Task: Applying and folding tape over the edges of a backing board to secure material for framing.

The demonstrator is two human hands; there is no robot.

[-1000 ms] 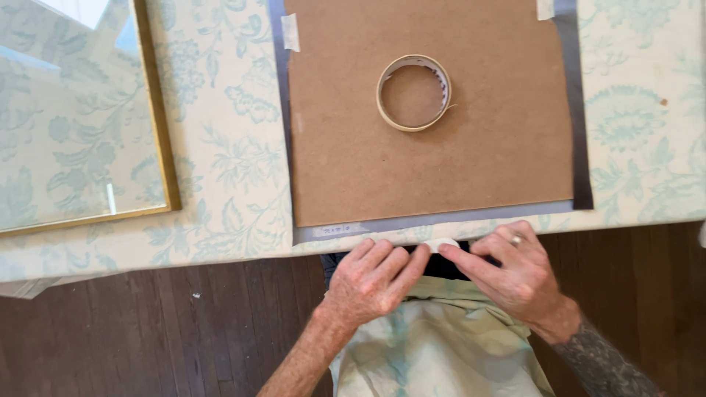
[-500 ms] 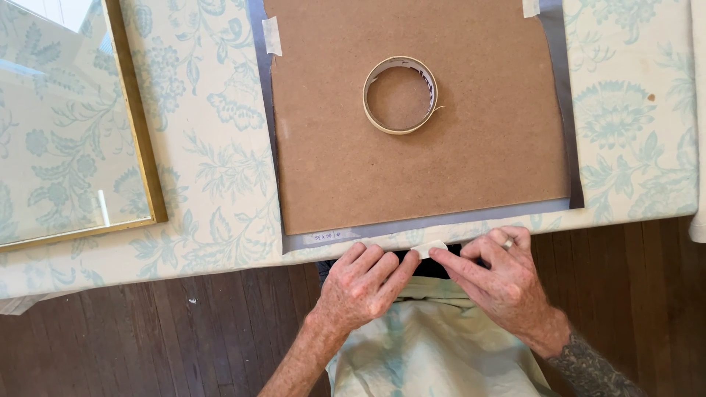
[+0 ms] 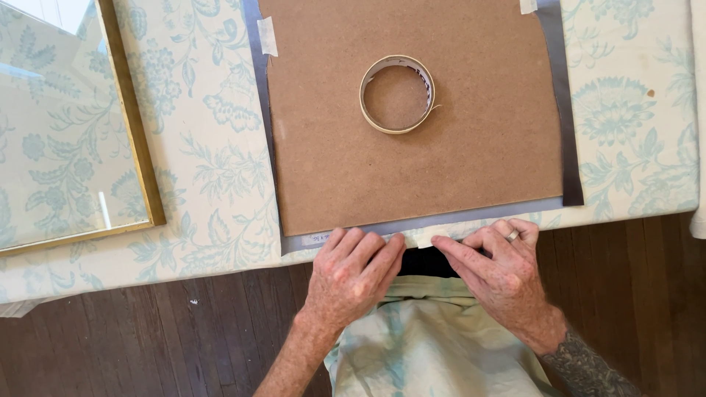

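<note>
While I look down from above, a gold-edged frame (image 3: 136, 147) with its glass pane lies at the far left of the bench (image 3: 206, 184), which is covered in a pale cloth printed with blue-green flowers. Just right of it, well apart from the frame, sits a grey sheet (image 3: 266, 147) with a brown backing board (image 3: 456, 147) laid on top, so that only a narrow grey margin shows along the left, near and right edges. Small pieces of pale tape (image 3: 268, 35) hold the board to the grey margin near the top left and the top right corners. A roll of tape (image 3: 397, 94) lies flat on the board, above its middle.

At the near edge of the bench, my left hand (image 3: 353, 276) rests palm down with fingers together, fingertips touching the grey margin. Between my two hands a short strip of pale tape (image 3: 419, 237) lies across that margin at the bench edge. My right hand (image 3: 500, 268), wearing a ring, lies flat too, with its forefinger stretched leftward, its tip at the strip. Neither hand grips anything; both press flat. Below them is a dark wooden floor (image 3: 147, 338).
</note>
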